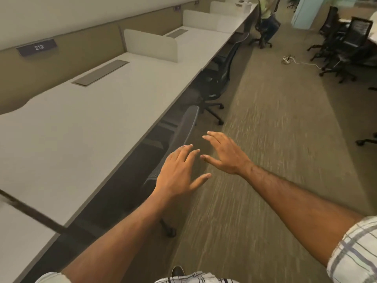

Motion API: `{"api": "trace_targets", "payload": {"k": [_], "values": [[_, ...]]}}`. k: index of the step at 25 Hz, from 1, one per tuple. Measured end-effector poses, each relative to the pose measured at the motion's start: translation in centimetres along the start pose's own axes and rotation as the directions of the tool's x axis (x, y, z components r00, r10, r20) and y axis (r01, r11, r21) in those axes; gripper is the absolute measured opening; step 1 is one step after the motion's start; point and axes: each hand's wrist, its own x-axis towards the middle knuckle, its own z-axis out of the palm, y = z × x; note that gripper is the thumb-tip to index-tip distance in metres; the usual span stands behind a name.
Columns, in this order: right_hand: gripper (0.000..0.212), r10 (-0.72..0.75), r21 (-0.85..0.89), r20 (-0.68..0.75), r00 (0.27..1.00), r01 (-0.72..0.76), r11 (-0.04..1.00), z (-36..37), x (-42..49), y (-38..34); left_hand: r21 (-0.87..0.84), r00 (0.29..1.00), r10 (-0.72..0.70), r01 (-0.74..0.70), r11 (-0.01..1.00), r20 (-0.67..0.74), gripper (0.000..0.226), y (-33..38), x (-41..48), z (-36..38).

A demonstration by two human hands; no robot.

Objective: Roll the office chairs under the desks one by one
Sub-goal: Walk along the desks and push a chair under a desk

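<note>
Our grip is empty on both sides: the left hand (179, 172) and the right hand (226, 153) hang with fingers spread in the lower middle of the frame, close together but not touching, and holding nothing. The picture is blurred around them, so we cannot tell whether the left fingertips brush the chair back behind them.

Largest in view is the long white tabletop (85, 127), running from the lower left up to the upper right of the frame, split by low white dividers (151, 44). To its right the striped carpet (275, 139) fills the frame's right half.

The nearest office chair (184, 131) stands at the frame's centre, just above our left hand, its grey mesh back against the tabletop edge and its seat already beneath it; one caster (170, 231) shows lower down on the carpet. A second chair (223, 72) sits further up along the same edge, also tucked in. A cluster of dark chairs (344, 48) stands at the upper right, well apart from the tabletop.

Smaller still: a grey cable hatch (100, 72) set in the tabletop, and a dark sign reading 212 (37, 47) at the upper left.
</note>
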Motion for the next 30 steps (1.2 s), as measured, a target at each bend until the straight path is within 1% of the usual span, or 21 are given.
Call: {"api": "trace_targets", "payload": {"k": [1, 2, 3, 5, 6, 8, 10, 11, 13, 14, 15, 17, 19, 22, 24, 26, 28, 30], "values": [[0.076, -0.015, 0.015, -0.013, 1.000, 0.015, 1.000, -0.2, 2.1, 0.9, 0.050, 0.997, -0.066, 0.064, 0.997, 0.039, 0.087, -0.6, 1.7, -0.1], [0.076, -0.035, 0.033, -0.015, 0.999, 0.035, 0.999, -0.1, 4.4, 1.8, 0.090, 0.982, -0.170, 0.162, 0.983, 0.086, 0.090, -1.3, 3.1, 0.0], [0.076, -0.060, 0.048, -0.015, 0.998, 0.060, 0.997, 0.2, 6.5, 2.5, 0.096, 0.950, -0.285, 0.274, 0.957, 0.127, 0.095, -1.9, 4.0, 0.5], [0.077, -0.135, 0.065, 0.013, 0.991, 0.134, 0.989, 0.9, 10.6, 3.9, 0.047, 0.841, -0.489, 0.493, 0.869, 0.232, 0.102, -2.7, 5.1, 1.5], [0.077, -0.163, 0.073, 0.036, 0.986, 0.160, 0.984, 1.3, 12.7, 4.7, 0.044, 0.795, -0.544, 0.555, 0.831, 0.268, 0.102, -3.0, 5.2, 2.3], [0.075, -0.220, 0.093, 0.101, 0.970, 0.211, 0.973, 2.6, 17.3, 6.2, 0.077, 0.727, -0.620, 0.629, 0.774, 0.295, 0.100, -3.7, 5.2, 3.8], [0.074, -0.278, 0.122, 0.207, 0.938, 0.258, 0.959, 3.9, 21.6, 7.3, 0.108, 0.652, -0.700, 0.705, 0.701, 0.290, 0.098, -4.5, 5.5, 4.6], [0.073, -0.304, 0.139, 0.278, 0.911, 0.275, 0.951, 4.8, 23.5, 7.9, 0.118, 0.614, -0.741, 0.743, 0.659, 0.274, 0.095, -5.0, 5.8, 5.1], [0.069, -0.369, 0.154, 0.425, 0.827, 0.336, 0.929, 6.5, 26.9, 8.9, 0.101, 0.535, -0.807, 0.814, 0.571, 0.250, 0.090, -5.2, 6.6, 5.9], [0.066, -0.402, 0.145, 0.472, 0.784, 0.381, 0.913, 7.0, 27.8, 9.3, 0.098, 0.514, -0.825, 0.832, 0.547, 0.236, 0.090, -5.1, 6.7, 6.1], [0.065, -0.443, 0.126, 0.489, 0.751, 0.442, 0.888, 7.5, 28.4, 9.8, 0.099, 0.499, -0.841, 0.845, 0.525, 0.209, 0.090, -5.0, 6.9, 6.1], [0.073, -0.529, 0.125, 0.465, 0.710, 0.539, 0.833, 8.2, 28.7, 11.2, 0.112, 0.460, -0.874, 0.871, 0.479, 0.156, 0.090, -4.4, 7.3, 6.4], [0.075, -0.588, 0.166, 0.415, 0.695, 0.578, 0.799, 8.5, 29.1, 12.4, 0.144, 0.430, -0.893, 0.883, 0.447, 0.137, 0.089, -3.8, 8.1, 6.4], [0.078, -0.628, 0.185, 0.387, 0.675, 0.610, 0.770, 8.6, 29.5, 13.9, 0.198, 0.399, -0.906, 0.886, 0.420, 0.138, 0.084, -3.2, 9.8, 6.4], [0.081, -0.639, 0.167, 0.387, 0.665, 0.631, 0.757, 8.7, 29.7, 14.4, 0.213, 0.393, -0.909, 0.885, 0.414, 0.137, 0.083, -3.0, 10.4, 6.5], [0.078, -0.640, 0.159, 0.384, 0.666, 0.634, 0.756, 8.7, 30.1, 14.8, 0.239, 0.396, -0.908, 0.877, 0.418, 0.136, 0.085, -3.0, 10.9, 6.5], [0.076, -0.619, 0.160, 0.390, 0.681, 0.612, 0.774, 8.6, 30.5, 15.6, 0.249, 0.414, -0.900, 0.865, 0.435, 0.135, 0.089, -3.5, 11.8, 6.5], [0.079, -0.607, 0.160, 0.379, 0.699, 0.596, 0.787, 8.7, 30.9, 16.6, 0.242, 0.438, -0.891, 0.858, 0.454, 0.117, 0.091, -4.0, 12.6, 6.6]]}}
